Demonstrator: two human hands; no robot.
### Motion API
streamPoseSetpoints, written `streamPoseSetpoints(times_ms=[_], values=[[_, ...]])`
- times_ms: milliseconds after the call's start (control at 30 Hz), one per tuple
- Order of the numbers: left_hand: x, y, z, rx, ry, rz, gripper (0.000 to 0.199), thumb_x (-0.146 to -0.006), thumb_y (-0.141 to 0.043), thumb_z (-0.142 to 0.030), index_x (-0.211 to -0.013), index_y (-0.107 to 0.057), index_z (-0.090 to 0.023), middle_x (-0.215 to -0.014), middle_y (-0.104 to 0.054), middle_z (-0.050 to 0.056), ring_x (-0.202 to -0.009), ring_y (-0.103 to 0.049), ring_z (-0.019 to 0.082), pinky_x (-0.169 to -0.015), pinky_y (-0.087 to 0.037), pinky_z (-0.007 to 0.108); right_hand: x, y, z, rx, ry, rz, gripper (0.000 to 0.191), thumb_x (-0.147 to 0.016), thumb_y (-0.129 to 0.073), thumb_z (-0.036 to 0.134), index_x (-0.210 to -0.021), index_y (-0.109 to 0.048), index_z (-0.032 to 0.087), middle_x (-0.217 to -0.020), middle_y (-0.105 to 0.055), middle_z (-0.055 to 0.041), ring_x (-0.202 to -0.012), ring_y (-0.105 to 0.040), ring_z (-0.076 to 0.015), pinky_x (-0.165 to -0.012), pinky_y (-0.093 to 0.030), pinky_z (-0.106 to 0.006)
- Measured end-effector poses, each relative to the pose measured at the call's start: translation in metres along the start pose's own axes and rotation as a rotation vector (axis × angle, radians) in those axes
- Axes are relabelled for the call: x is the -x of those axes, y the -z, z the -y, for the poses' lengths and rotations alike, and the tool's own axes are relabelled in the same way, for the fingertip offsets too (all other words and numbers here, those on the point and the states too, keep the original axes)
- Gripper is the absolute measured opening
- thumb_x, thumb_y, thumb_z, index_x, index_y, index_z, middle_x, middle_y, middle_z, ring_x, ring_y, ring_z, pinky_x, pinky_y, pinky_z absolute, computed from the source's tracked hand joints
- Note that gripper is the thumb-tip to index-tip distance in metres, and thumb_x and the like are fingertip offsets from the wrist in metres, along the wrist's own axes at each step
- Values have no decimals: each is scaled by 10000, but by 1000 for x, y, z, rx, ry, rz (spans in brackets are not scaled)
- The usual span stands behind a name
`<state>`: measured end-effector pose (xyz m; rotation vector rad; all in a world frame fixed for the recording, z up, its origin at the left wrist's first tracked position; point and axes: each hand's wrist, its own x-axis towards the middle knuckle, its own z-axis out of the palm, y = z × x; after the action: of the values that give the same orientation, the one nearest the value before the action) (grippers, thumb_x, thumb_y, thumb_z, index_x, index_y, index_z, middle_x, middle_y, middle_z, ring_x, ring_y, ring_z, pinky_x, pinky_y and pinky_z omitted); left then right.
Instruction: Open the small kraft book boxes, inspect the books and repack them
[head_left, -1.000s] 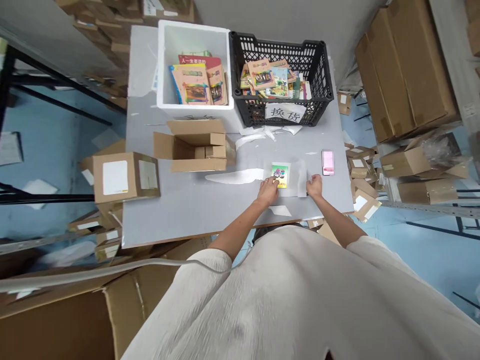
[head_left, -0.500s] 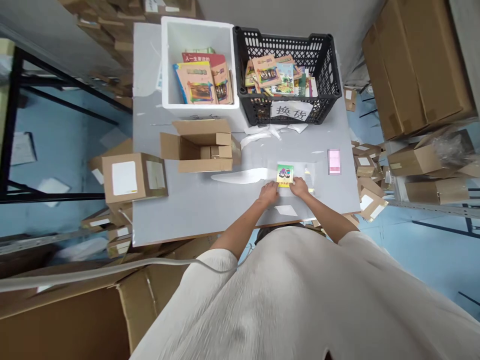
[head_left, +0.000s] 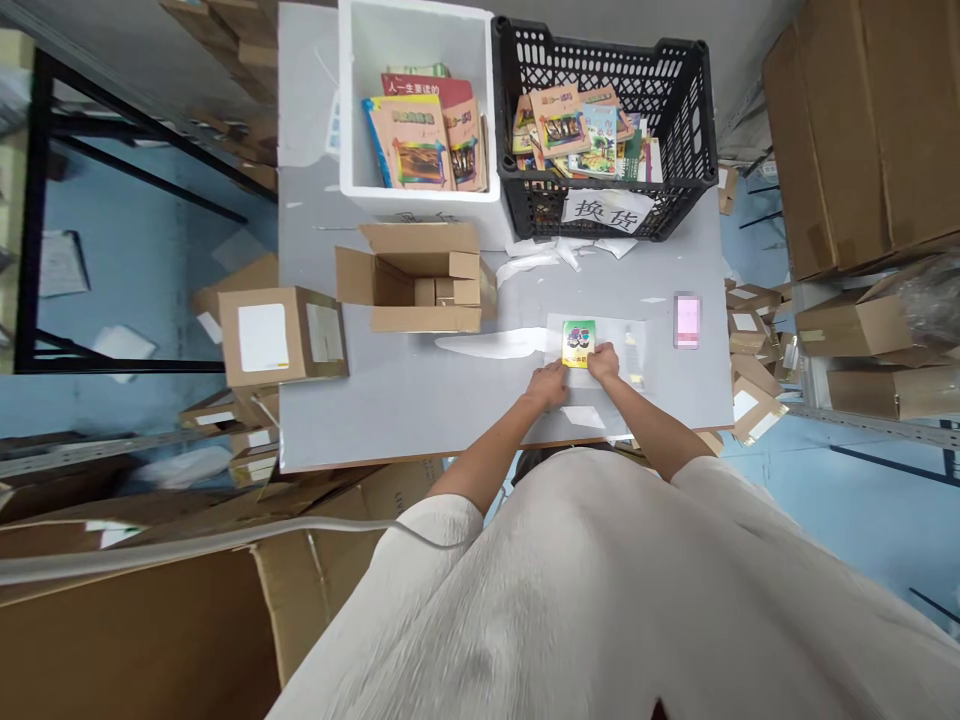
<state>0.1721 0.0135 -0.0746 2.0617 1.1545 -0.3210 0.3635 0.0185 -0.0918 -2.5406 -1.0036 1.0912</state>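
A small green and yellow book [head_left: 578, 343] with a cartoon cover lies on a clear plastic sheet or bag [head_left: 616, 376] on the table. My right hand [head_left: 603, 362] grips the book's lower right edge, thumb and fingers closed on it. By the lower left corner, my left hand [head_left: 548, 385] rests on the plastic, its fingers lying fairly flat and pointing at the book. Whether its fingertips touch the book I cannot tell. A white paper slip [head_left: 582, 416] lies just below.
A white foam box [head_left: 416, 205] and a black crate [head_left: 607, 185], both with books, stand at the back. An open carton [head_left: 426, 319] sits left of centre, a closed carton [head_left: 285, 337] at the left edge. A phone [head_left: 687, 321] lies on the right.
The whole view has shifted a little. My left hand has slipped from the book's left edge to below its corner. My right hand stays on the right edge, turned slightly.
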Motion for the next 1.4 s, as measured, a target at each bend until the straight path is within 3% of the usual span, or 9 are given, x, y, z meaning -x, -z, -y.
streamPoseSetpoints(times_ms=[100,300,400,533,700,800,933,1233,1400], values=[[4,4,-3,27,17,-54,563,-975,-627,-207,-1538,-623,-215,-1706,-565,189,-1544,-574,365,-1254,-477,516,3,7,2,-32,103,-28,249,-983,-559,198,-1209,-618,285,-1105,-785,-58,-1049,-722,-288,-957,-554,-397],[20,29,-5,43,92,-412,636,-1086,-459,-208,-1717,-497,-276,-1716,-533,161,-1495,-512,375,-1219,-419,523,18,32,22,159,563,-27,276,-1003,-505,143,-1181,-669,274,-1207,-789,-111,-1185,-621,-349,-1092,-438,-486],[27,42,3,62,114,-435,589,-1118,-439,-259,-1696,-537,-301,-1697,-561,149,-1471,-501,385,-1188,-409,539,32,34,40,249,770,48,300,-1053,-460,153,-1190,-702,264,-1220,-782,-126,-1199,-590,-352,-1137,-387,-520],[32,46,22,115,179,-438,466,-1121,-434,-283,-1475,-736,-284,-1419,-743,154,-1345,-590,380,-1128,-443,527,47,21,61,269,906,97,318,-1103,-425,187,-1210,-714,264,-1200,-771,-117,-1215,-574,-333,-1170,-362,-512],[37,32,56,303,425,-454,340,-1063,-544,-284,-1280,-805,-290,-1236,-831,106,-1227,-699,350,-1047,-504,448,46,2,63,147,675,-83,385,-1054,-547,269,-1428,-633,231,-1503,-638,-168,-1404,-521,-366,-1182,-421,-516],[41,20,77,437,589,-397,294,-1023,-597,-293,-1221,-814,-295,-1174,-857,80,-1157,-750,324,-962,-533,400,36,3,44,146,373,-125,410,-1006,-592,286,-1410,-618,218,-1501,-605,-191,-1400,-540,-383,-1175,-453,-553],[47,4,98,500,634,-380,252,-975,-620,-271,-1132,-816,-278,-1115,-860,110,-1106,-772,332,-891,-558,407,24,11,7,177,141,-180,422,-924,-685,309,-1328,-612,214,-1473,-592,-224,-1426,-525,-420,-1224,-406,-646],[58,-6,98,423,608,-416,366,-990,-600,-202,-1331,-729,-238,-1403,-752,162,-1219,-760,312,-990,-597,425,21,7,-11,218,82,-213,401,-868,-767,326,-1221,-622,202,-1460,-589,-257,-1436,-525,-451,-1221,-405,-678],[62,0,85,345,389,-395,352,-1043,-547,-183,-1329,-742,-247,-1435,-725,132,-1302,-724,292,-1127,-569,412,31,9,-5,260,167,-130,230,-919,-655,200,-1147,-686,186,-1385,-633,-241,-1362,-583,-425,-1193,-440,-614]])
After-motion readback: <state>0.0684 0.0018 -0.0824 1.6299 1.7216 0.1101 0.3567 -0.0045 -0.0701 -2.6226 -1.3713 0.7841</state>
